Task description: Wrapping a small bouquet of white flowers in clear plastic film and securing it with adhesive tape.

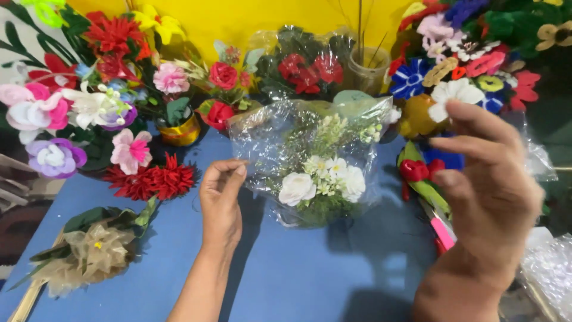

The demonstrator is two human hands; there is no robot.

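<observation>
1. Cellophane-wrapped white bouquet (pixel 316 173) stands mid-table on the blue table (pixel 298 280).
2. Left hand (pixel 221 197) pinches the wrap's left edge with its fingertips.
3. Right hand (pixel 485 185) hovers near its right side, fingers loosely spread, holding nothing.
4. Red spiky flowers (pixel 152 182) lie left; a pink-handled tool (pixel 442 232) lies right.

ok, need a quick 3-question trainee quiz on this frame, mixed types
1. True or false: the left hand pinches the edge of the clear wrap around the white bouquet.
2. Which lies nearest the blue table's left corner? A) beige mesh flower B) red roses in wrap C) glass jar
3. Fill in: the right hand is raised with fingers ____.

Key: 1 true; 2 A; 3 spread, holding nothing visible.
</observation>
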